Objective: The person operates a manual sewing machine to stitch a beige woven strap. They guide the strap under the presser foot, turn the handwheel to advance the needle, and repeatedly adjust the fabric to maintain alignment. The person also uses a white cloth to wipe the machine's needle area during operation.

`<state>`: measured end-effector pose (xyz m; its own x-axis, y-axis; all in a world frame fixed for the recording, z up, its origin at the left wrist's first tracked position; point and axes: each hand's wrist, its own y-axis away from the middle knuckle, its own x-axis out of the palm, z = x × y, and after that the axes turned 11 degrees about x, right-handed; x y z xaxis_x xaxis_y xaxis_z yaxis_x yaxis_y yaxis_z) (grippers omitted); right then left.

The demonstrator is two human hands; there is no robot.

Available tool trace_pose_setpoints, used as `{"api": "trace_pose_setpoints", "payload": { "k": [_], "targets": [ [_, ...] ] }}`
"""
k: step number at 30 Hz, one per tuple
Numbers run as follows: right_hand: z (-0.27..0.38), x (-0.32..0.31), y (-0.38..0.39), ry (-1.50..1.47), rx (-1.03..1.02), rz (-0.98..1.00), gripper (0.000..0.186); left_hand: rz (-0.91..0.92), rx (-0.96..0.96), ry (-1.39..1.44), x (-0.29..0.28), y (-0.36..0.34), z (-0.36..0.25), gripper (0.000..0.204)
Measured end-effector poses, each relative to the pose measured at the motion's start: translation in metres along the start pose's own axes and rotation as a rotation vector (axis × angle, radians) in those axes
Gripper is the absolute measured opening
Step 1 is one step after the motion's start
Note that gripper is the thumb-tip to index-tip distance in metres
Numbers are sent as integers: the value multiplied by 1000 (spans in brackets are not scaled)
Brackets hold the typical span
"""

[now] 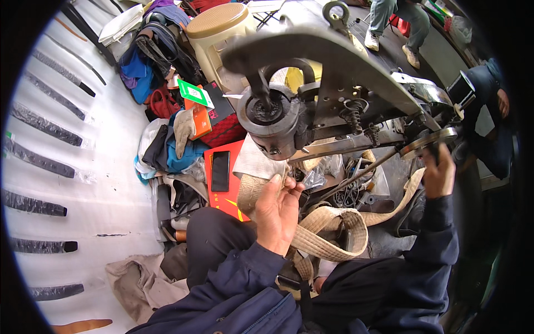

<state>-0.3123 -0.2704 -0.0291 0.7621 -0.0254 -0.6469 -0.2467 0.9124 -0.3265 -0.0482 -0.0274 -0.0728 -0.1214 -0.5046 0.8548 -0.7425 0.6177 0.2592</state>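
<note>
A dark metal hand-cranked sewing machine (334,61) stands before me, its thick round head (270,125) over the work. My left hand (278,217) is closed beneath that head, thumb and fingers pinching a beige woven strap (328,234). Part of the strap bunches beside the thumb, below a whitish cloth (258,158); the rest loops over my lap and runs up to the right. At the machine's right end, my right hand (439,175) is closed at the rim of the handwheel (428,143). The machine head hides the stitching point.
A black phone (220,171) lies on a red box (236,206) to the left. Behind it are piled clothes and bags, a work glove (183,132) and a beige plastic stool (219,25). Wrapped dark straps (41,161) lie on a white sheet. Other people's legs show at far right.
</note>
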Motion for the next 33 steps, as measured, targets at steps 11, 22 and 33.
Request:
{"api": "trace_pose_setpoints", "payload": {
  "k": [11, 22, 33],
  "targets": [
    [-102, -38, -55, 383, 226, -231, 23, 74, -4, -10, -4, -8, 1, 12],
    [-88, 47, 8, 4, 770, 393, 37, 37, -25, 22, -2, -9, -1, 14],
    [-49, -37, -45, 73, 266, -121, 19, 69, -19, -2, -1, -13, 0, 13]
  ]
}}
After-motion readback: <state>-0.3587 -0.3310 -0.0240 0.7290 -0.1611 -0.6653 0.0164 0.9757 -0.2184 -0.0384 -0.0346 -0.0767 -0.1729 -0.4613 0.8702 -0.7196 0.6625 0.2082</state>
